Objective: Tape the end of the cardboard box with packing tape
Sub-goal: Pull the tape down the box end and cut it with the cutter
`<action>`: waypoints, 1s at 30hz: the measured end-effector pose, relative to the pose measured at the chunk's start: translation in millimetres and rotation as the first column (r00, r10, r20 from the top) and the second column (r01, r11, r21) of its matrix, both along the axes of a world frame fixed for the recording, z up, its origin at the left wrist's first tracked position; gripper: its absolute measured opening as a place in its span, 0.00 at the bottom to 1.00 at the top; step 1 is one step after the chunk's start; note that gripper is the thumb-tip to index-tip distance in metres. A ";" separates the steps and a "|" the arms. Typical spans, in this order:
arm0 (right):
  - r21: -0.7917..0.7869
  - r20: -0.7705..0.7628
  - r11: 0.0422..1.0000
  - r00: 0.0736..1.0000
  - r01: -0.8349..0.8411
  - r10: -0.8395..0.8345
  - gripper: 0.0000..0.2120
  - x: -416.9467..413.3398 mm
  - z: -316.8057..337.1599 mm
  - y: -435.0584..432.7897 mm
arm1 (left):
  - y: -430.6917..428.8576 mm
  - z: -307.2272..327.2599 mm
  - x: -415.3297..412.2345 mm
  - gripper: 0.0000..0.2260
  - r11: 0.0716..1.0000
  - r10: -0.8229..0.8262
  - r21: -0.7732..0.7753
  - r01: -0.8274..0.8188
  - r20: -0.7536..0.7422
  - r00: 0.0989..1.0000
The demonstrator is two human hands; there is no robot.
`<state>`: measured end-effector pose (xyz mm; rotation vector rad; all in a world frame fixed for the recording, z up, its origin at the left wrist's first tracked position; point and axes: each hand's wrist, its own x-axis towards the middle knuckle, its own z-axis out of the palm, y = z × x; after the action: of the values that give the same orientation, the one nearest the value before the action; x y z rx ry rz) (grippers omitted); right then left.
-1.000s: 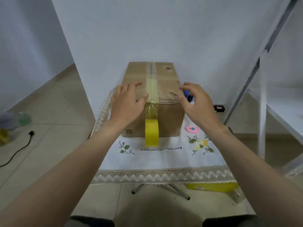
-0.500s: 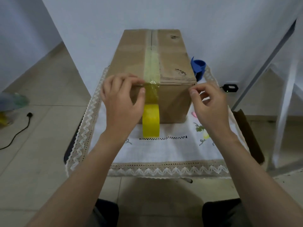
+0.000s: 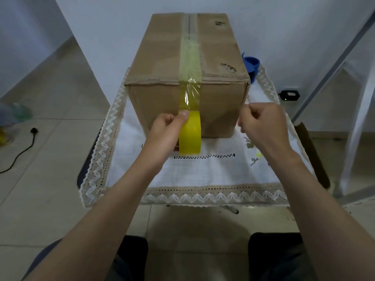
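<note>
cardboard box (image 3: 162,57) on table (image 3: 213,175) | left hand (image 3: 164,134) pinches yellow tape roll (image 3: 190,136) at box's near end | right hand (image 3: 261,124) curled, empty (beside box) | press strip flat, pull down taut

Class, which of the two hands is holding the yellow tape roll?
The left hand, gripping the yellow tape roll; the right hand is curled beside the box, apart from it.

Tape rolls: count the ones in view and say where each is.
1. The yellow tape roll hangs against the near end of the cardboard box, held by the left hand. Others may be hidden behind the box.
</note>
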<state>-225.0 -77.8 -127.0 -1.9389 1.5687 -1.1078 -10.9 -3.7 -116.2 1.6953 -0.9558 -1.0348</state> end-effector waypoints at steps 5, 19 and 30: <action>0.158 -0.319 0.968 0.938 0.195 -0.137 0.19 -29.3 -37.0 -29.7 | -2.1 -0.9 -6.9 0.25 1.000 -0.022 -0.011 0.021 -0.035 0.999; 0.289 -0.363 0.950 0.932 0.122 -0.010 0.07 -27.0 -56.2 -40.2 | -5.9 -4.8 -15.3 0.17 0.996 0.029 -0.085 -0.034 -0.057 0.998; 0.220 0.481 0.974 0.863 0.051 -0.153 0.07 5.2 -11.2 -6.1 | 2.7 -7.8 -6.7 0.29 0.982 0.122 -0.159 -0.099 0.140 0.983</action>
<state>-219.8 -83.9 -138.2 -1.3106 1.4351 -1.3066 -17.6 -1.0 -124.0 1.6956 -0.9973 -0.7513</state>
